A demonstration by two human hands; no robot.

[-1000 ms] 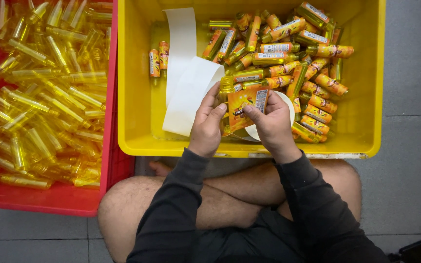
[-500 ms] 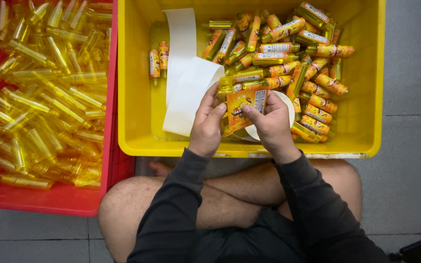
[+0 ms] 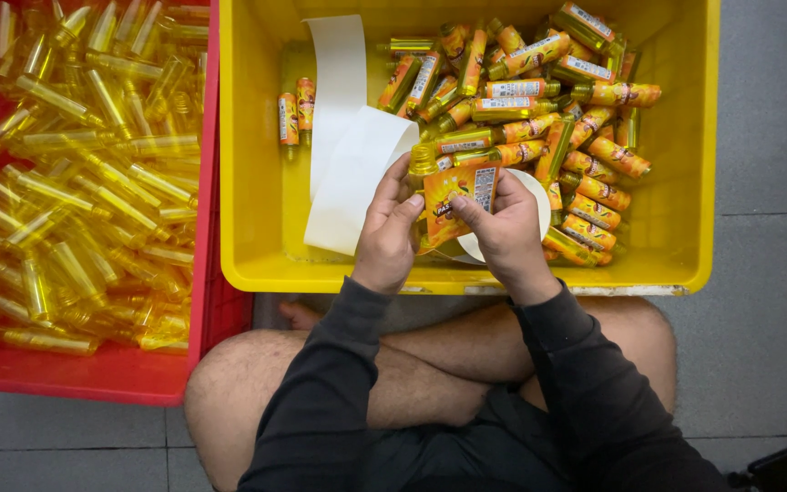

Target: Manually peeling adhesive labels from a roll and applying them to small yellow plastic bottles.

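Note:
Over the near edge of a yellow crate (image 3: 257, 237), my left hand (image 3: 387, 235) grips a small yellow bottle (image 3: 423, 162) by its body, cap pointing away from me. My right hand (image 3: 505, 239) presses an orange label (image 3: 455, 191) onto that bottle with thumb and fingers. A white strip of label backing paper (image 3: 350, 173) trails from under my hands across the crate floor. A roll of labels (image 3: 539, 196) lies partly hidden under my right hand.
Several labelled orange bottles (image 3: 539, 100) are heaped in the yellow crate's right half; two (image 3: 293, 117) lie apart at its left. A red crate (image 3: 93, 369) to the left holds several unlabelled clear yellow bottles (image 3: 75, 182). My crossed bare legs (image 3: 448, 364) rest on grey floor tiles.
The label has been smoothed a little further around the bottle by my right fingers; both hands stay in the same place over the crate edge.

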